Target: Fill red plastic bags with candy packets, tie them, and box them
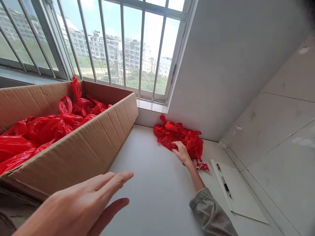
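My left hand (86,200) is raised in the foreground beside the cardboard box, its fingers stretched out and the thumb apart, holding nothing. Farther off, my right hand (181,152) reaches to a heap of red plastic bags (176,132) by the wall. Its fingers are apart at the near edge of the heap; whether they touch the plastic I cannot tell. Just behind that wrist lie small red printed packets (202,167), partly covered by the bags and the arm. The cardboard box (98,144) on the left holds several knotted red plastic bags (49,127).
A white table (145,183) stretches under both hands. On its right side, a black pen (223,182) rests on a white pad of paper (242,193). A clear plastic bottle (227,139) stands in the far corner. Behind the box is a barred window (123,49).
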Demonstrator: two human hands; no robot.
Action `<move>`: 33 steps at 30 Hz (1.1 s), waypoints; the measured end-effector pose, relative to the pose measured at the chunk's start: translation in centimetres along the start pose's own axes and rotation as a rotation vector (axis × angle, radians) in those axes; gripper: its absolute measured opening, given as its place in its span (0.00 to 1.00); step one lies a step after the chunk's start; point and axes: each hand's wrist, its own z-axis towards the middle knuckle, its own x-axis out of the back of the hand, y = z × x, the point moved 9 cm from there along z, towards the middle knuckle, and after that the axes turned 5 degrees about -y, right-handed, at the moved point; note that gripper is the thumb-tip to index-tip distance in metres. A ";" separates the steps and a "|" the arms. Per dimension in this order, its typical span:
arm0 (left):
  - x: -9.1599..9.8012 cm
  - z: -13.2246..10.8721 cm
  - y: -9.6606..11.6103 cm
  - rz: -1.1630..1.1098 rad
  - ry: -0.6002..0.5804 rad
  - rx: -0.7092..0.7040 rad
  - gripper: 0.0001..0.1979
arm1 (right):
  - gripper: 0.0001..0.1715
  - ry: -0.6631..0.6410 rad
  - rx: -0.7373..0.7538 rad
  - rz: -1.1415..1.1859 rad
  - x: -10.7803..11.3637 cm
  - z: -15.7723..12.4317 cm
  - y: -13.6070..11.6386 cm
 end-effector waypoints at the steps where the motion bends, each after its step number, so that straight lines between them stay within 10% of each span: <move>1: -2.0 1.1 1.1 0.017 -0.100 -0.037 0.15 | 0.23 -0.008 0.010 -0.011 -1.0 0.4 -0.3; 6: -12.4 6.0 1.8 -0.222 -0.357 0.039 0.03 | 0.29 -0.053 0.036 -0.090 -5.6 4.6 -3.0; 13: -22.5 6.4 -7.6 -0.418 -0.123 0.271 0.08 | 0.33 0.000 -0.166 -0.216 -8.4 11.6 -2.6; 21: -23.3 3.3 -13.6 -0.301 0.170 0.311 0.09 | 0.19 0.023 0.054 -0.094 -10.0 7.1 -4.8; 27: -23.7 4.3 -13.3 -0.225 0.190 0.262 0.21 | 0.28 0.217 0.083 0.091 -9.7 -0.6 -4.9; 33: -24.2 6.1 -12.2 -0.124 0.135 0.149 0.18 | 0.26 0.335 0.021 0.239 -8.5 -1.6 -3.4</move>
